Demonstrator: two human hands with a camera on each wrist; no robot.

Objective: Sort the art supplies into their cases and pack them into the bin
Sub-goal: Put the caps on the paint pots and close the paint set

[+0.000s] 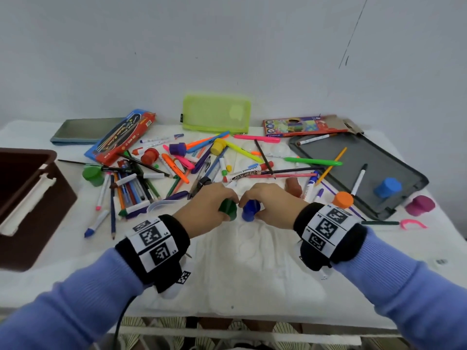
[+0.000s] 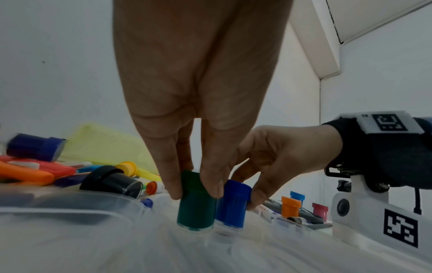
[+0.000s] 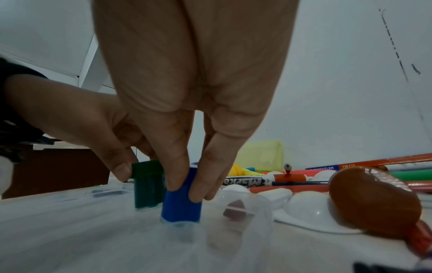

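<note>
While pinched: green pot [image 2: 195,206] in left grip [image 2: 198,192]

Wall [image 1: 227,46]: plain, pale grey-white, fills the background behind the table. Thin dark line [image 1: 353,34]: runs slantwise down the wall at upper right; shows broken and dashed in the right wrist view. Table cover [image 1: 252,261]: white, quilted with a stitched pattern, spreads over the whole tabletop. White rail [image 1: 252,333]: lies level below the near table edge. Floor [image 1: 164,322]: fan-patterned, glimpsed under the edge.
</note>
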